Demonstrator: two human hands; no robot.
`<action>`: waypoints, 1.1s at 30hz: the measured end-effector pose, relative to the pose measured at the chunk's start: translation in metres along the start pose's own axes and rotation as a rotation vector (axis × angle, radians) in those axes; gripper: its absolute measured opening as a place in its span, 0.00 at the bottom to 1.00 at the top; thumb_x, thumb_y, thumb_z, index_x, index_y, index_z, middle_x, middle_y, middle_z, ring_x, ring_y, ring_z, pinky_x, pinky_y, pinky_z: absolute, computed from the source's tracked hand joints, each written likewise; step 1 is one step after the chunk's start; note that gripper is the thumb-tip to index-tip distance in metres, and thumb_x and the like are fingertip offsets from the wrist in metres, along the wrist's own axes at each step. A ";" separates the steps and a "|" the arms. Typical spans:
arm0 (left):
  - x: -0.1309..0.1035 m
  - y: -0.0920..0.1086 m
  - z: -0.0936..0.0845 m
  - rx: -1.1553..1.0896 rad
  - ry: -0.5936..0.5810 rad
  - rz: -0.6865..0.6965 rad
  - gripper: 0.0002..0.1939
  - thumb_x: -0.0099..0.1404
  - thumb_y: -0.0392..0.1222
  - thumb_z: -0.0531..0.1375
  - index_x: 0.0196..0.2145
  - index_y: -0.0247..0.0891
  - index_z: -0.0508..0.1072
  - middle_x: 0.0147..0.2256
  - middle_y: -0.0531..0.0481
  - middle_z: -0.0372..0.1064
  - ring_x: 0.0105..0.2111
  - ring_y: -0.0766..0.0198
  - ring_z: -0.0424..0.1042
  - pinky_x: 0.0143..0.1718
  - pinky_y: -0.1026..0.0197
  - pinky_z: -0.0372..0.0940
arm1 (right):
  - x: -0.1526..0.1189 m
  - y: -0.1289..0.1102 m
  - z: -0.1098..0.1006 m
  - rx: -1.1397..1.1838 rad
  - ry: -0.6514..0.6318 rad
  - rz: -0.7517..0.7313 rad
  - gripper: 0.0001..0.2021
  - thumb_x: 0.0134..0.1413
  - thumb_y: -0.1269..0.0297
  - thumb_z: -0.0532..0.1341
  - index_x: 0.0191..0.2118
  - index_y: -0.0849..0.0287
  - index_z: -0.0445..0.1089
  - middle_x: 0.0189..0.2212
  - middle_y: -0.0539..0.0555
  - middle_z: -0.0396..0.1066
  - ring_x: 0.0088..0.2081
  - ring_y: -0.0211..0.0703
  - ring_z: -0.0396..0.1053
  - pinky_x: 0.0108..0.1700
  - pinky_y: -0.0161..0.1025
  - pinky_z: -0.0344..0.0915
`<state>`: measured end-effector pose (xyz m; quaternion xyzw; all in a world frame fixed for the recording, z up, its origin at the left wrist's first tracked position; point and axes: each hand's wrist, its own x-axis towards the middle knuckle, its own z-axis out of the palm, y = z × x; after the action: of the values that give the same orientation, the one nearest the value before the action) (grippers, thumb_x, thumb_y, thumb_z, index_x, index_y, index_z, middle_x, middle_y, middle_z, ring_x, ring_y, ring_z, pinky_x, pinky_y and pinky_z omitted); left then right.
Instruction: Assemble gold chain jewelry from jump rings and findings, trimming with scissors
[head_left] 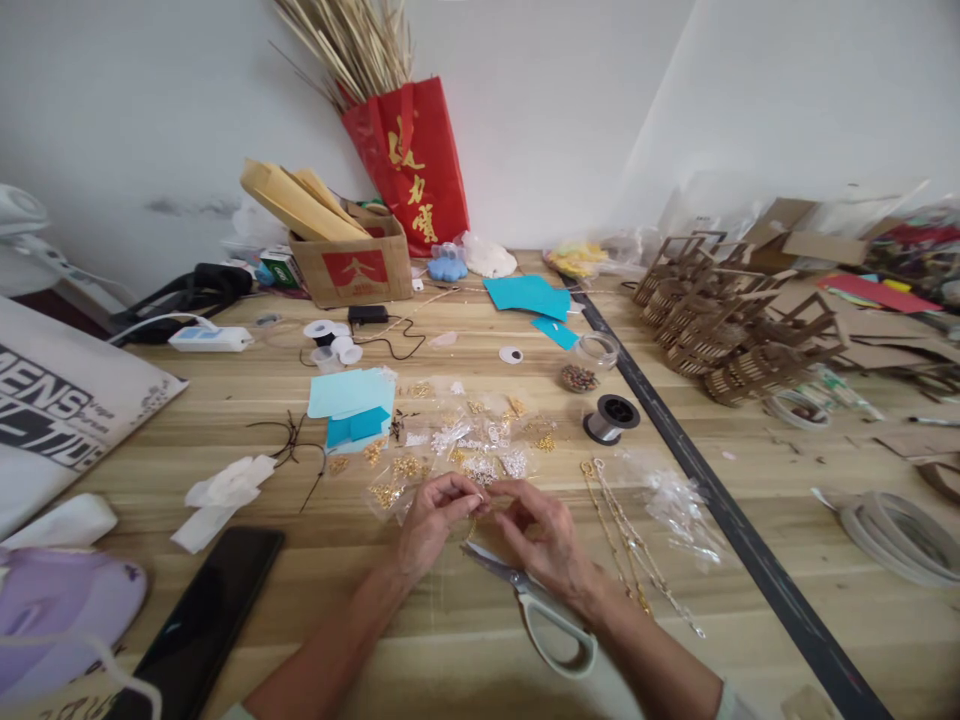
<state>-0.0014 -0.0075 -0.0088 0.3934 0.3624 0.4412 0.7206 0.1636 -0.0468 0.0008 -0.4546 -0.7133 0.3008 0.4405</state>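
While the left hand [435, 522] pinches a piece too small to identify, the right hand [546, 537] is curled close by — its grip I cannot tell — beside pale-handled scissors [529, 602].

- Left forearm [337, 625]: bare, reaching up and inward from the lower edge.
- Left hand [435, 520]: back turned partly upward, fingers curled, thumb and forefinger brought together in a pinch.
- Right forearm [649, 635]: bare, slanting up and inward from the lower right.
- Right hand [546, 535]: knuckles bent, forefinger stretched toward the left fingertips, thumb lying lower and apart from it.
- Both hands meet closely at the fingertips, wrists well apart; exact fingertip contact is too small to tell.
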 end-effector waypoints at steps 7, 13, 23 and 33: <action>0.001 -0.006 -0.004 0.058 0.010 0.046 0.05 0.50 0.37 0.67 0.25 0.34 0.75 0.28 0.49 0.74 0.29 0.64 0.70 0.35 0.63 0.62 | 0.002 0.000 0.002 0.066 -0.022 0.058 0.07 0.58 0.68 0.58 0.41 0.58 0.69 0.33 0.54 0.74 0.31 0.40 0.72 0.31 0.34 0.69; -0.001 -0.005 -0.003 0.126 0.023 0.075 0.05 0.51 0.37 0.67 0.26 0.34 0.75 0.29 0.48 0.74 0.30 0.63 0.71 0.36 0.62 0.64 | 0.004 0.001 -0.002 0.037 -0.030 0.024 0.07 0.59 0.70 0.56 0.39 0.57 0.71 0.32 0.54 0.74 0.31 0.40 0.71 0.32 0.35 0.68; -0.003 0.000 0.002 0.204 0.033 0.117 0.05 0.50 0.36 0.67 0.25 0.34 0.75 0.29 0.47 0.75 0.30 0.63 0.71 0.35 0.63 0.65 | 0.004 0.002 -0.002 -0.006 0.009 -0.020 0.06 0.59 0.70 0.56 0.34 0.57 0.70 0.29 0.53 0.71 0.30 0.40 0.68 0.32 0.35 0.66; -0.004 0.001 0.002 0.214 0.078 0.131 0.05 0.50 0.37 0.67 0.24 0.35 0.74 0.31 0.49 0.73 0.32 0.63 0.70 0.35 0.63 0.64 | 0.002 0.002 -0.002 -0.069 0.090 -0.054 0.05 0.57 0.72 0.55 0.32 0.58 0.66 0.26 0.51 0.67 0.26 0.38 0.64 0.28 0.34 0.62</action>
<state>-0.0013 -0.0111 -0.0064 0.4732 0.4086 0.4613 0.6295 0.1662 -0.0444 0.0004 -0.4631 -0.7148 0.2432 0.4643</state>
